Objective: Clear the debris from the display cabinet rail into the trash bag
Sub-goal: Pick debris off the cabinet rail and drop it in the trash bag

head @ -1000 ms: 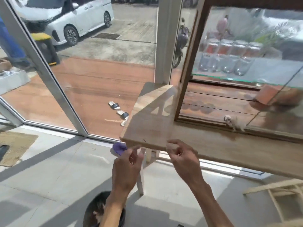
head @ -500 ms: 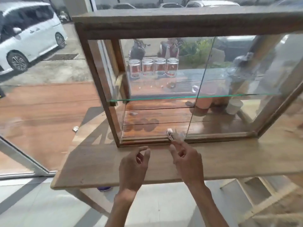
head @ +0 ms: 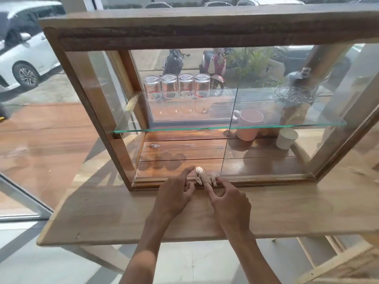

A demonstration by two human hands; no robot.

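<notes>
A small clump of pale crumpled debris (head: 202, 177) lies on the bottom front rail (head: 266, 179) of the wooden display cabinet (head: 86, 83). My left hand (head: 174, 193) rests just left of the clump, fingers apart, index finger stretched toward it. My right hand (head: 228, 198) sits just right of it, index fingertip touching the clump's near edge. Neither hand has closed around the debris. No trash bag is in view.
The cabinet stands on a wooden table (head: 102, 218). Inside are several upturned glasses (head: 177, 86) on a glass shelf (head: 225, 126), a pink mug (head: 249, 124), a white cup (head: 286, 138) and a glass dome (head: 295, 87). A window wall is at left, wooden stool frames at lower right.
My view swung from the floor and table corner up to face the cabinet. Both hands moved forward from the table edge to the rail, reaching the debris.
</notes>
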